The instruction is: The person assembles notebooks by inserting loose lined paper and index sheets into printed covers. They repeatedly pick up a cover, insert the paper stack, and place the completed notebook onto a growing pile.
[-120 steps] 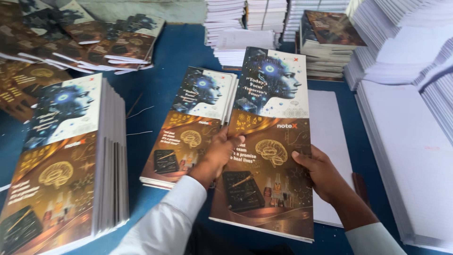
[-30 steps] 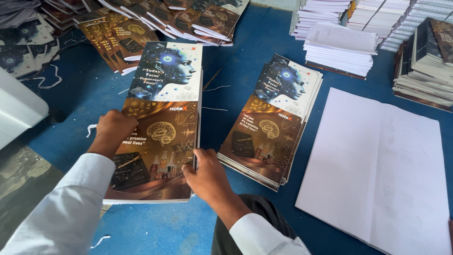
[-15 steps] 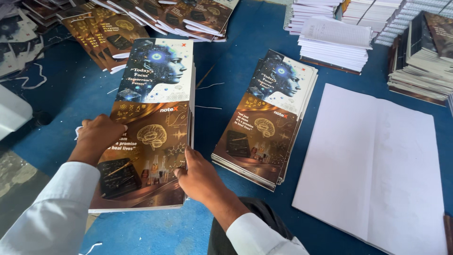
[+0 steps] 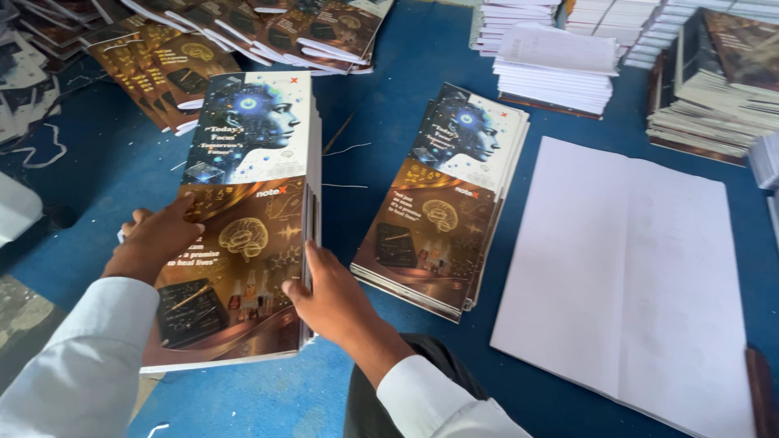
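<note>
L hand (image 4: 154,243) + R hand (image 4: 329,292) clamped on notebook stack (image 4: 243,219) sides, blue table (image 4: 406,105).

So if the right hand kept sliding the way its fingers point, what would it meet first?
The right hand points up along the right edge of the tall booklet stack it grips. Beyond that lies bare blue table, then probably the fanned-out booklets at the far edge; depth is unclear.

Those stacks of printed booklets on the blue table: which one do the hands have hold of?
The tall stack of booklets nearest the person: the left hand lies on its cover and the right hand grips its right edge. The shorter stack beside it lies untouched.
</note>
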